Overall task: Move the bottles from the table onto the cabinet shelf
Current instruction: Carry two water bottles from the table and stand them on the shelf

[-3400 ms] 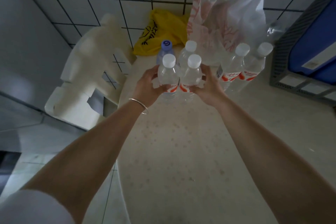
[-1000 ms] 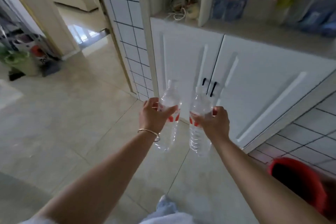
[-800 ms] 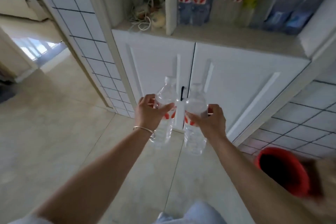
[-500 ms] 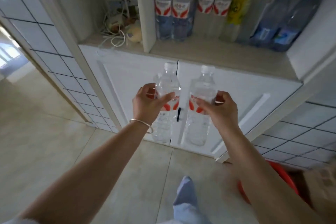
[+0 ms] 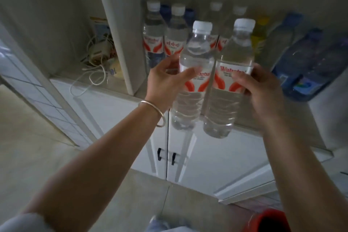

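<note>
Left hand (image 5: 165,83) and right hand (image 5: 263,88) each have fingers curled round an upright water bottle, left bottle (image 5: 192,73) and right bottle (image 5: 229,81), held side by side in front of the cabinet shelf (image 5: 293,111).

Two held bottles (image 5: 195,73), two hands (image 5: 165,84).

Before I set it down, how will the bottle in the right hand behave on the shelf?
The bottle in the right hand looks full, so probably heavy. Tall and narrow, it may tip if nudged. Its thin ribbed wall likely flexes under the right hand.
</note>
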